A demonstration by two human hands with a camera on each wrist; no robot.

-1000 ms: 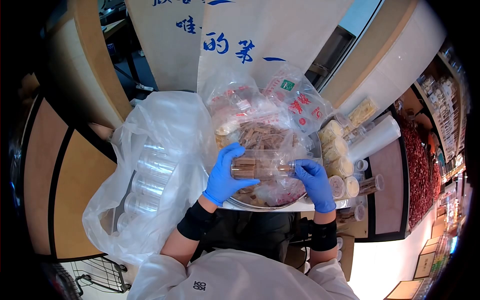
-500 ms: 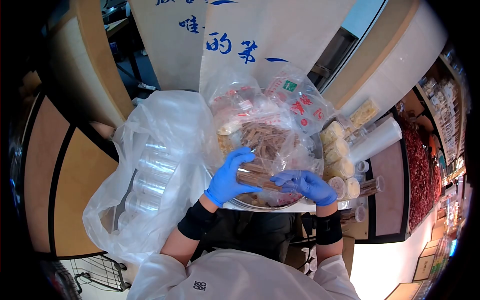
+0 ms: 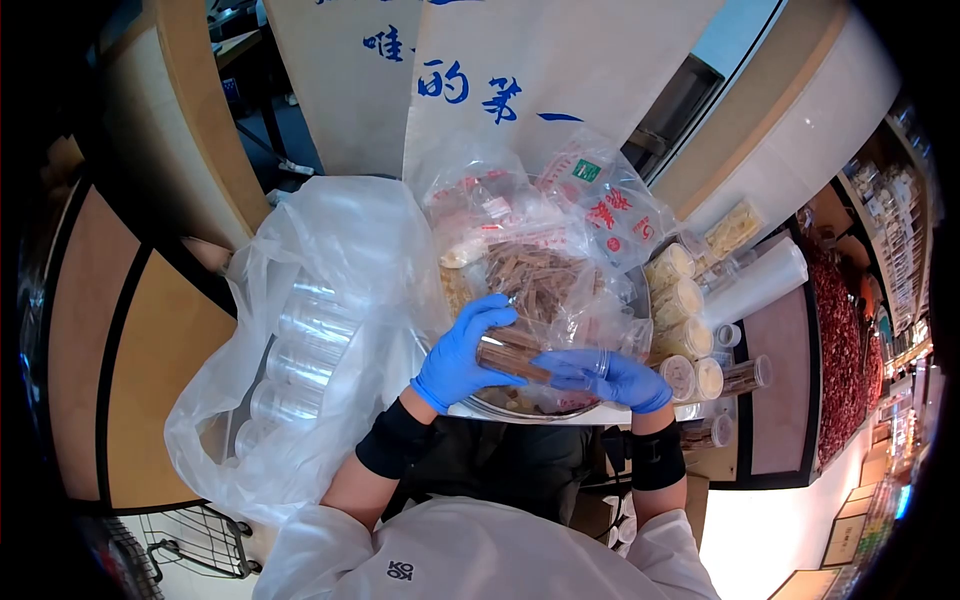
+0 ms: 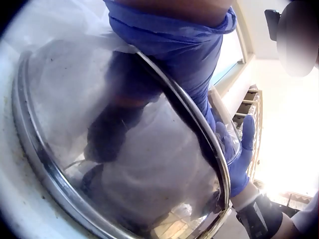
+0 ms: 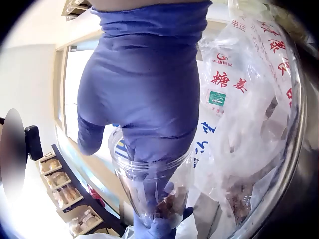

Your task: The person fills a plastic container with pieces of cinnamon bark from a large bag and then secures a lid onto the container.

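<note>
In the head view my gloved left hand grips a clear plastic jar lying tilted on its side, its mouth toward the right. Brown strips lie inside it. My gloved right hand reaches into the mouth with its fingers extended. The right wrist view shows these fingers through the jar wall, the thumb outside and apart. Just beneath both hands stands a metal basin holding plastic bags and a loose pile of similar brown strips.
A large translucent bag with several clear jars is on the left. Filled jars crowd the basin's right side, beside a long translucent roll. Printed plastic bags lie at the basin's back.
My right hand has moved left from the jar's mouth edge, its fingers now inside. The jar has tipped slightly, its mouth end lower, while my left hand keeps its grip.
</note>
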